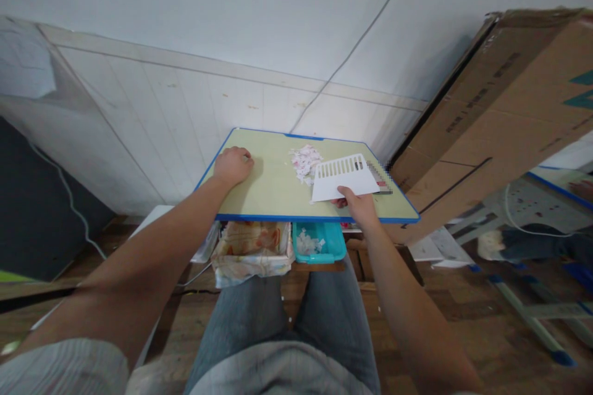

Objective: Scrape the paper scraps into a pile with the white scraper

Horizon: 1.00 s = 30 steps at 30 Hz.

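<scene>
Over the right part of the pale yellow tabletop, my right hand grips a white sheet by its near edge, thumb on top. A row of slot-shaped holes runs along the sheet's far side. Below its right end lies a flat greyish piece, partly covered and blurred. A loose heap of small white and pinkish paper scraps lies just left of the sheet. My left hand rests at the table's left side with its fingers curled in; whatever they hold, if anything, is hidden.
Below the front edge sit a turquoise bin with white scraps and a cloth-lined box. A large cardboard box stands close on the right. A white wall with a cable is behind the table.
</scene>
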Available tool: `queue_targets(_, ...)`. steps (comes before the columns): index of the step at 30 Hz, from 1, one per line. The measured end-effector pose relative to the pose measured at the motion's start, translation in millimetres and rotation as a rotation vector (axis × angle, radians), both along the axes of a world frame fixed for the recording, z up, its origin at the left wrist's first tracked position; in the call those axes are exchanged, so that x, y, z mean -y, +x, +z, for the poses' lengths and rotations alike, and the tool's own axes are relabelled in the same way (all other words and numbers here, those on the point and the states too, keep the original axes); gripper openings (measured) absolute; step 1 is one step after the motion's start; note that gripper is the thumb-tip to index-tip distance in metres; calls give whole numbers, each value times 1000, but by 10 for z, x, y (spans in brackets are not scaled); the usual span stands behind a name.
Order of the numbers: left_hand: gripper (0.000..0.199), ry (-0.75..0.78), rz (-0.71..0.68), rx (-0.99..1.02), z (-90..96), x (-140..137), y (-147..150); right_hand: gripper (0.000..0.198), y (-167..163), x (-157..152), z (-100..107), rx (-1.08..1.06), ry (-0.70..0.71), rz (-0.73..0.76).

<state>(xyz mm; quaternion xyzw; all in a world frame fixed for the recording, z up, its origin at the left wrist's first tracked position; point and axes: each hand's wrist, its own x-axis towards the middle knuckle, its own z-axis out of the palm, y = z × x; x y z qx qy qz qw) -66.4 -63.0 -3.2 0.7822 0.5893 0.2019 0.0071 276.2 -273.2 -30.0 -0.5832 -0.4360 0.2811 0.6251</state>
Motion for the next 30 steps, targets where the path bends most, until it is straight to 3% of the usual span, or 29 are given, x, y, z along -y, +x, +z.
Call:
queue_targets(5, 48, -32, 36, 67, 23, -140, 97, 33, -21, 115, 79, 7, -32, 78)
queue_targets(11, 46, -40, 44, 115, 46, -623, 332, 27, -44, 213, 83, -3, -86, 113)
queue_targets(16, 51, -64, 21, 109, -42, -921, 449, 25, -63, 314, 133, -33, -146, 100)
queue_targets(21, 53, -15, -80, 93, -165, -937, 441, 33, -84, 398, 135, -57, -186, 37)
queue_targets(27, 49, 11, -96, 109, -197, -903, 455, 39, 42, 521, 29, 16, -196, 75)
queue_targets(30, 49, -6, -106, 105, -195, -891, 489, 37, 117, 516, -16, 51, -164, -29)
